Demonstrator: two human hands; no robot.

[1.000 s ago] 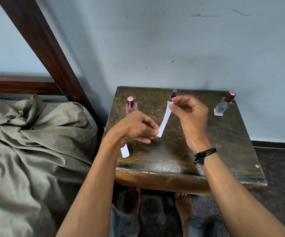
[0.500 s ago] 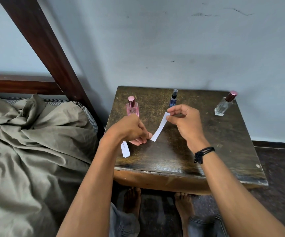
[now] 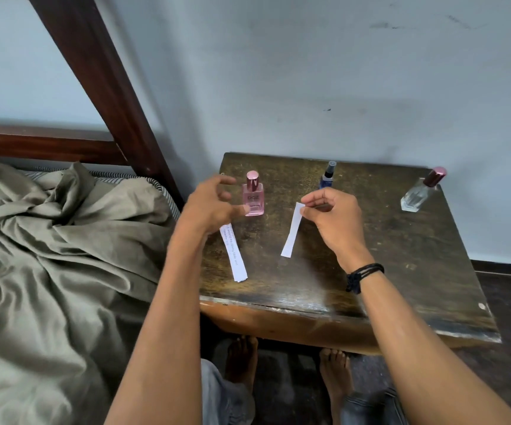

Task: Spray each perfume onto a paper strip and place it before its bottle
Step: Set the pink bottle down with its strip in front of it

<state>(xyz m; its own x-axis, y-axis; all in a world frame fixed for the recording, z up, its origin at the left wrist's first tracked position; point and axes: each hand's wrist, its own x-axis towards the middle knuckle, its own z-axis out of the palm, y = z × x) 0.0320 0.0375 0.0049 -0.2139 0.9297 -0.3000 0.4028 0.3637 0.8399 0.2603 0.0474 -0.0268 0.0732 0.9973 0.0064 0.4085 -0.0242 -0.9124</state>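
Three perfume bottles stand along the back of a dark wooden table (image 3: pixel 401 271): a pink bottle (image 3: pixel 253 196) at the left, a small blue spray bottle (image 3: pixel 328 176) in the middle, a clear bottle (image 3: pixel 421 191) with a dark pink cap at the right. My right hand (image 3: pixel 332 217) pinches the top of a white paper strip (image 3: pixel 291 233) that hangs down in front of the blue bottle. My left hand (image 3: pixel 211 202) hovers just left of the pink bottle, fingers spread and holding nothing. A small stack of printed paper strips (image 3: pixel 234 256) lies on the table below it.
A bed with a rumpled olive sheet (image 3: pixel 48 256) adjoins the table's left side, with a dark wooden bed frame (image 3: pixel 104 87) behind. A pale wall (image 3: pixel 309 72) runs right behind the table. My bare feet (image 3: pixel 242 360) show under the table's front edge.
My left hand has let go of the strip's lower end and risen toward the pink bottle, uncovering the strip stack. My right hand has lowered slightly with the strip.
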